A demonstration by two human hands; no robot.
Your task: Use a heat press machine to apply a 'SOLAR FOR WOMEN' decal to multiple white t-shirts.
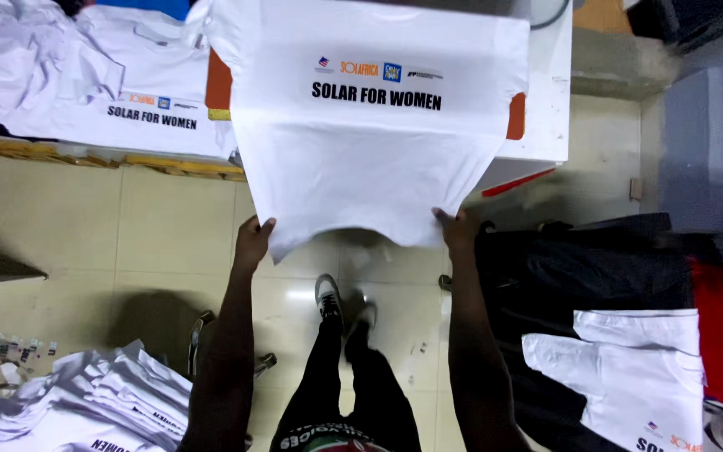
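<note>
Two hands grip one white shirt point(370, 159) by its bottom hem, and we hold it spread wide so the cloth hangs flat and the dark printed line on it lies smooth. Our left hand point(253, 238) has its fingers clamped on the left corner of the hem; our right hand point(459, 228) has its fingers clamped on the right corner. The shirt's upper part rests on a flat orange board point(218, 84) on the white table point(546, 100), which keeps it stretched. Left of the shirt lies a heap of printed shirts point(85, 75). Below the shirt, near our feet, sits a folded stack point(85, 402), and to its lower right another white shirt point(629, 368) lies on dark cloth point(579, 268).
</note>
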